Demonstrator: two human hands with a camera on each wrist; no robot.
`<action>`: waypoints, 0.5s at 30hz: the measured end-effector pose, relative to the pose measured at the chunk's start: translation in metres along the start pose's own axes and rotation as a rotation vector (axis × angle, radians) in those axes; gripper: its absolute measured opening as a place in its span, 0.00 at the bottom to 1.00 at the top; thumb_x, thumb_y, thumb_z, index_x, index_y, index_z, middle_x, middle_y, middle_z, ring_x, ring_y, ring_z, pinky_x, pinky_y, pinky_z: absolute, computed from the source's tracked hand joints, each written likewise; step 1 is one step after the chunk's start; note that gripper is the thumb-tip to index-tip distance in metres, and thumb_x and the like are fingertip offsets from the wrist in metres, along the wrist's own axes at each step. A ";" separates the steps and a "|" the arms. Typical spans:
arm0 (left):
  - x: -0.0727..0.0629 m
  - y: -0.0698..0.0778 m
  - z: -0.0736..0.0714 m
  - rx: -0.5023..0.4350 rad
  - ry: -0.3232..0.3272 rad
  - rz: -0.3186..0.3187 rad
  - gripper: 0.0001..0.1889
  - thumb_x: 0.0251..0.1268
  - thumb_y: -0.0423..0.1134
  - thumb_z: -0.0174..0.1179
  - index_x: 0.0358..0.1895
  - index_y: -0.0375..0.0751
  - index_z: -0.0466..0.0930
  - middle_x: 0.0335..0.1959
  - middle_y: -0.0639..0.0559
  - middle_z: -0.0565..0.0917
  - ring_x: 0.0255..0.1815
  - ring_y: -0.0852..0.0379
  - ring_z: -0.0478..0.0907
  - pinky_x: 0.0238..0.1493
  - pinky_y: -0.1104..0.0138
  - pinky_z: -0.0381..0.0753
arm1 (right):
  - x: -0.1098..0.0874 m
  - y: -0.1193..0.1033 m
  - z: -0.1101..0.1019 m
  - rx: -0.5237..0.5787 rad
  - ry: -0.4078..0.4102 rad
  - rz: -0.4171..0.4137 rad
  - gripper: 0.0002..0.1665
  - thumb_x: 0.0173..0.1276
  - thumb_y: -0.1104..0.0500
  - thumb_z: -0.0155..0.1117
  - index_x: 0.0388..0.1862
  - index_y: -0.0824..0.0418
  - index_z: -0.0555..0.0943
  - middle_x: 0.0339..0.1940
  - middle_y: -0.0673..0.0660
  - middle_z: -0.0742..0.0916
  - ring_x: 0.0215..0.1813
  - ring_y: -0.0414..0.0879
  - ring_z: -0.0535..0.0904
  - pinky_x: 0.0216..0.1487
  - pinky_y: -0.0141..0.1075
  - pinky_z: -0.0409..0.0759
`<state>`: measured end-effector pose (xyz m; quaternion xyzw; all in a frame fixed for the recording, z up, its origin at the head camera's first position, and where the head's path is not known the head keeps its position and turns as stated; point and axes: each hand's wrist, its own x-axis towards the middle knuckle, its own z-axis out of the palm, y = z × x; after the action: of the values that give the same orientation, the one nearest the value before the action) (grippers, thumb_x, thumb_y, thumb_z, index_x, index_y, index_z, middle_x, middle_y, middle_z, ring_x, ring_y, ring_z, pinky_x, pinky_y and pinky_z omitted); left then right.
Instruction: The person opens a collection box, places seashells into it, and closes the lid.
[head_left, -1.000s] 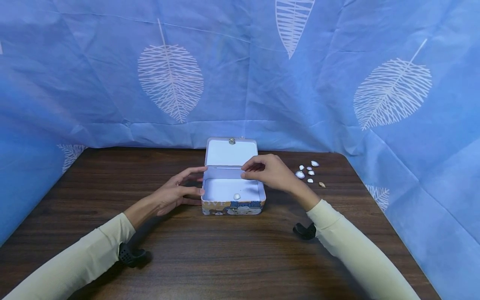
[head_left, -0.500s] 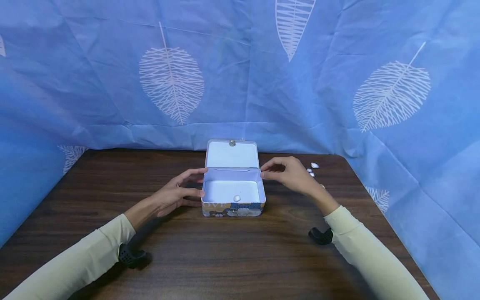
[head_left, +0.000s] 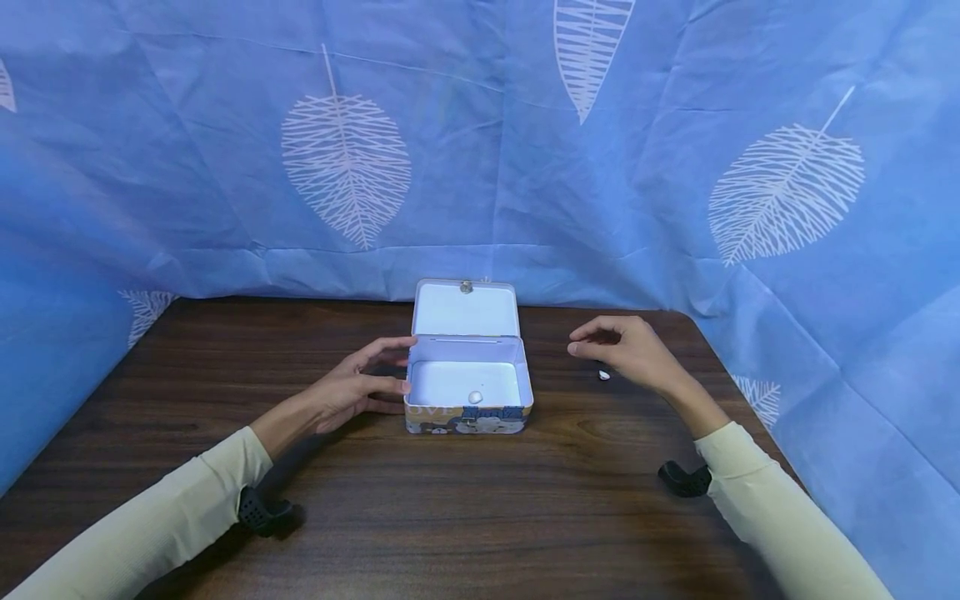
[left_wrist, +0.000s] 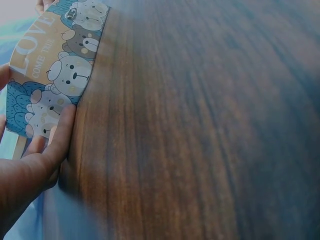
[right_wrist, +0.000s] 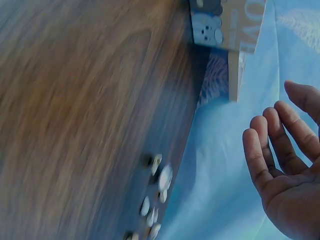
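Observation:
A small tin box (head_left: pixel 468 421) printed with cartoon bears stands in mid-table, its lid (head_left: pixel 466 310) raised at the back. Inside lies one white seashell (head_left: pixel 476 397), near the front wall. My left hand (head_left: pixel 347 387) rests its spread fingers and thumb against the box's left side; in the left wrist view a fingertip lies on the printed wall. To the right of the box, my right hand (head_left: pixel 633 350) hovers over the table with loosely bent fingers and nothing in it. One seashell (head_left: pixel 603 375) shows just below it, while the right wrist view reveals several seashells (right_wrist: pixel 165 177).
The dark wooden table (head_left: pixel 450 517) ends at a blue leaf-print cloth (head_left: pixel 480 167) hanging behind and beside it. A dark band (head_left: pixel 262 510) sits at the left wrist and another dark band (head_left: pixel 684 480) at the right.
My right hand has moved rightward from over the box to above the seashells, hiding most of them from the head view. The left hand stays against the box.

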<state>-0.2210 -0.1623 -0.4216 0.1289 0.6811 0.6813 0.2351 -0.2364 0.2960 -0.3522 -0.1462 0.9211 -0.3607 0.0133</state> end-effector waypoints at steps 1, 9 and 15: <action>0.000 0.000 0.000 0.000 0.000 -0.001 0.44 0.79 0.35 0.70 0.92 0.52 0.60 0.88 0.33 0.58 0.84 0.25 0.69 0.70 0.42 0.90 | -0.001 0.003 -0.003 -0.002 0.003 0.005 0.19 0.81 0.43 0.76 0.59 0.53 0.94 0.52 0.56 0.94 0.51 0.59 0.89 0.46 0.39 0.86; -0.001 0.001 0.000 -0.001 0.002 -0.007 0.44 0.78 0.35 0.71 0.91 0.53 0.60 0.88 0.33 0.58 0.84 0.25 0.68 0.71 0.42 0.90 | -0.010 0.028 -0.023 -0.026 0.035 0.064 0.23 0.81 0.42 0.75 0.62 0.55 0.92 0.56 0.58 0.95 0.48 0.47 0.90 0.45 0.39 0.88; 0.000 0.002 0.000 0.003 0.000 -0.015 0.44 0.78 0.35 0.71 0.91 0.53 0.60 0.87 0.33 0.58 0.84 0.25 0.68 0.71 0.41 0.90 | -0.012 0.053 -0.033 -0.036 0.064 0.103 0.25 0.79 0.43 0.77 0.63 0.60 0.92 0.57 0.60 0.95 0.48 0.39 0.91 0.47 0.36 0.89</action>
<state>-0.2215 -0.1621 -0.4192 0.1240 0.6830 0.6786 0.2400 -0.2427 0.3584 -0.3639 -0.0874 0.9337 -0.3472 -0.0004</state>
